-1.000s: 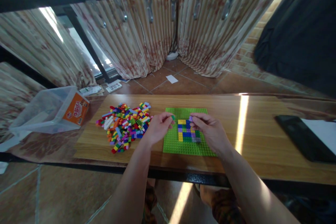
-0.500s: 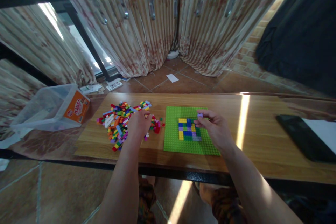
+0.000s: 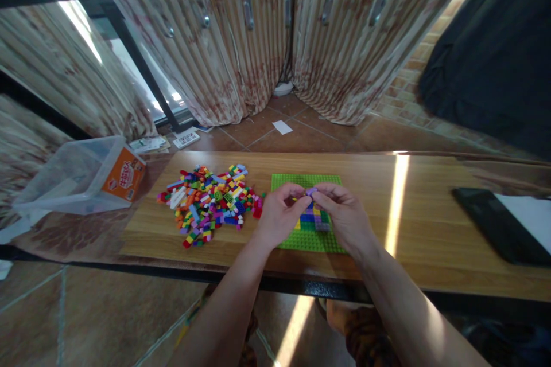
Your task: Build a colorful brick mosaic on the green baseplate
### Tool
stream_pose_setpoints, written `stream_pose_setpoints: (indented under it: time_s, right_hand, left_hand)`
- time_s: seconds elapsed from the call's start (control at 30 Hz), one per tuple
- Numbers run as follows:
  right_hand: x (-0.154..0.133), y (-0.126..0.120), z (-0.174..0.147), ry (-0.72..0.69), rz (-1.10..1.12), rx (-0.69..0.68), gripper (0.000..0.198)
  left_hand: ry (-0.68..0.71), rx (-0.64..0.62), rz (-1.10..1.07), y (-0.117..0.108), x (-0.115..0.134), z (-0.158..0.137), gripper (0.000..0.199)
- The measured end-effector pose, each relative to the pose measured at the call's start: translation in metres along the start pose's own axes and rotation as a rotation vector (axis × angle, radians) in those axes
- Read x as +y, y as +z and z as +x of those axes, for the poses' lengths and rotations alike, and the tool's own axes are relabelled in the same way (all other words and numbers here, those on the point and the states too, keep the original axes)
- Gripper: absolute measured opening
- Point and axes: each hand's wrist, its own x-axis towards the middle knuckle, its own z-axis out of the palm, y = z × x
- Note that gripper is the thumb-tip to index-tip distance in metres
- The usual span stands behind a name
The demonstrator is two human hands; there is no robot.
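Between my two hands is a small purple building brick (image 3: 311, 191), held above the green baseplate (image 3: 314, 242). My left hand (image 3: 282, 209) pinches at its left side, thumb and forefinger closed. From the right, the thumb and fingers of my right hand (image 3: 344, 209) close on the same brick. Under the fingers a patch of coloured bricks (image 3: 307, 218), yellow, blue, green and purple, is fixed to the baseplate; its upper part is mostly hidden by my hands. A heap of loose bricks (image 3: 210, 200) in many colours lies left of the baseplate.
All this lies on a wooden table (image 3: 413, 229). A clear plastic bin (image 3: 73, 178) with an orange label stands beyond its left end. A black tablet-like slab (image 3: 495, 226) and white paper (image 3: 527, 218) lie at the right. A dark metal bar (image 3: 318, 287) runs along the near edge.
My left hand has come from the brick heap over to the baseplate and meets my right hand. The purple brick has moved slightly left, with both hands now at it.
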Motion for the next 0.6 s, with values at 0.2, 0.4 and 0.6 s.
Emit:
stream_pose_setpoints:
  time_s: [0.2,0.4,0.6]
  right_hand:
    - [-0.003,0.003,-0.003,0.074,0.094,-0.012,0.024]
    - [-0.006,-0.001,-0.002,0.006,-0.077,-0.016,0.020]
    - [-0.005,-0.004,-0.004,0.056,0.016,-0.099,0.021]
  left_hand:
    - [-0.001,0.003,-0.100,0.008,0.002,-0.001,0.008]
    - [0.034,-0.036,0.052,0.005,0.009,-0.002,0.005]
    - [-0.006,-0.130,-0.118,0.004,0.009,-0.001,0.010]
